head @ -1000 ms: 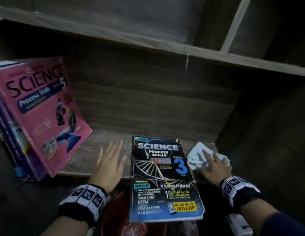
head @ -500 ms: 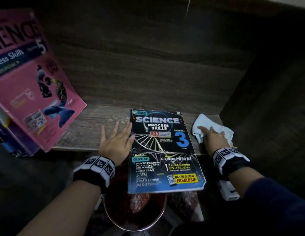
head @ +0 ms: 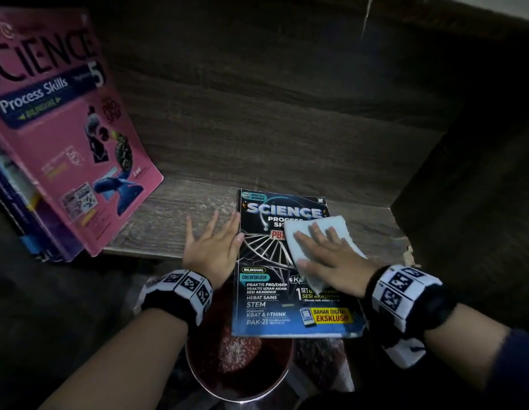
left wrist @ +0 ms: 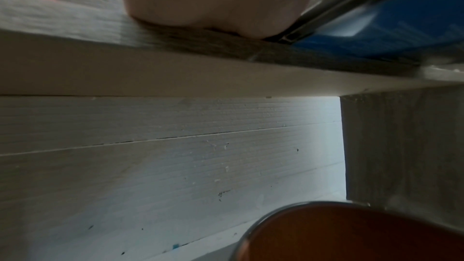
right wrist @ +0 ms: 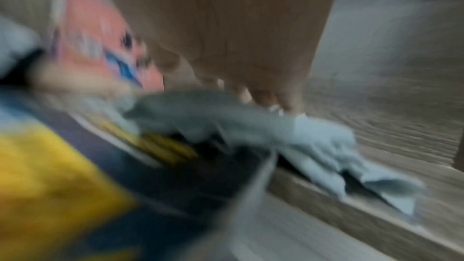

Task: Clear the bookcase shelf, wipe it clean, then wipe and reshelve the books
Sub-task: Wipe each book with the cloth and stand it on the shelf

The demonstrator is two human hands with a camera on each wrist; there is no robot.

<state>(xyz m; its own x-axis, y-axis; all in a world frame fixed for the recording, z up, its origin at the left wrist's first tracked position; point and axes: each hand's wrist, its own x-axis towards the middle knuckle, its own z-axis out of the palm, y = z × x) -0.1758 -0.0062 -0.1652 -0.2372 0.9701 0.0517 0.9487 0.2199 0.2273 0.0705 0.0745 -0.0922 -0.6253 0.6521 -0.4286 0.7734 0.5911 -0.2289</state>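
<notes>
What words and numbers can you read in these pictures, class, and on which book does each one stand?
Pink book: "SCIENCE", "Process Skills", "5", "BILINGUAL".
Dark blue book: "SCIENCE", "BILINGUAL", "CIRI EKSKLUSIF", "HEBAT SAINS", "STEM", "KBAT & I-THINK", "PAK-21", "BAHAN DIGITAL EKSKLUSIF".
Cloth hides part of its title.
Smaller print: unreadable.
Wrist views: too blurred.

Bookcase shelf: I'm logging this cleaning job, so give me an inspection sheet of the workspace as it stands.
Surface: wooden shelf, bare at its middle.
Job's things: dark Science book lies flat, overhanging the front edge; white cloth on its cover; pink Science book leans at left against other books.
Clutter: round red-brown container below the shelf.
Hands: left hand flat on the shelf beside the book; right hand presses the cloth.
Cables: nothing seen.
Surroundings: dark wooden back panel.
</notes>
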